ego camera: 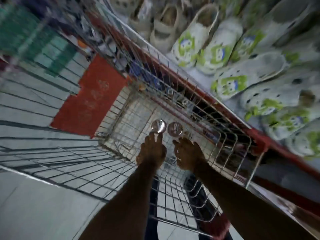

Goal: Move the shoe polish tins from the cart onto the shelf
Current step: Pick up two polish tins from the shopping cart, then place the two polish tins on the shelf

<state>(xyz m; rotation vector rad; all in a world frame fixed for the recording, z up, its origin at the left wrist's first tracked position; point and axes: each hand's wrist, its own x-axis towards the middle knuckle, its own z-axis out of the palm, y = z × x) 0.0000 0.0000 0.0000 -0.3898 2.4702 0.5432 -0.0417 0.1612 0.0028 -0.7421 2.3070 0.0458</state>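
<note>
Two round silver shoe polish tins lie side by side on the wire floor of the cart [225, 141]. The left tin [158, 125] has the fingertips of my left hand [152, 151] on its near edge. The right tin [174, 129] sits just beyond the fingers of my right hand [187, 153], which reach toward it; contact is blurred. Both arms extend down into the cart basket. The shelf [204, 73] with its red front edge runs along the right of the cart.
The shelf carries rows of white and green clogs [214, 49] and beige sandals [166, 28]. A red floor patch [90, 94] shows through the cart wires. Tiled floor lies at the left. The frame is motion-blurred.
</note>
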